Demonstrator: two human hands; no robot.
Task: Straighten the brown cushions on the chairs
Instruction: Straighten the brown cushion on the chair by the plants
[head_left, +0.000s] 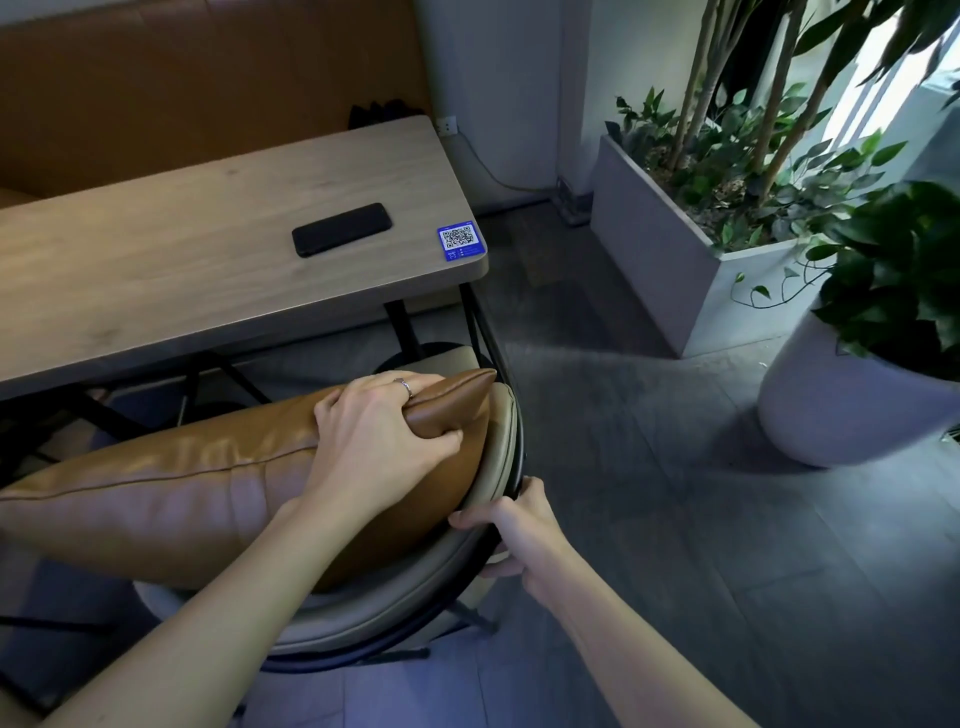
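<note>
A brown leather cushion (171, 483) lies across the beige padded chair (410, 587), its right corner pointing up toward the table's edge. My left hand (379, 431), with a ring on one finger, is shut on the cushion's right end, thumb pressed into the leather. My right hand (514, 525) grips the chair's curved backrest rim and black metal frame, just below and right of the cushion's corner. The cushion's left end runs out of view.
A wooden table (156, 260) stands right behind the chair, with a black phone (342, 228) and a blue QR sticker (461, 241) on it. A grey planter box (670, 254) and a white plant pot (831, 410) stand on the tiled floor to the right.
</note>
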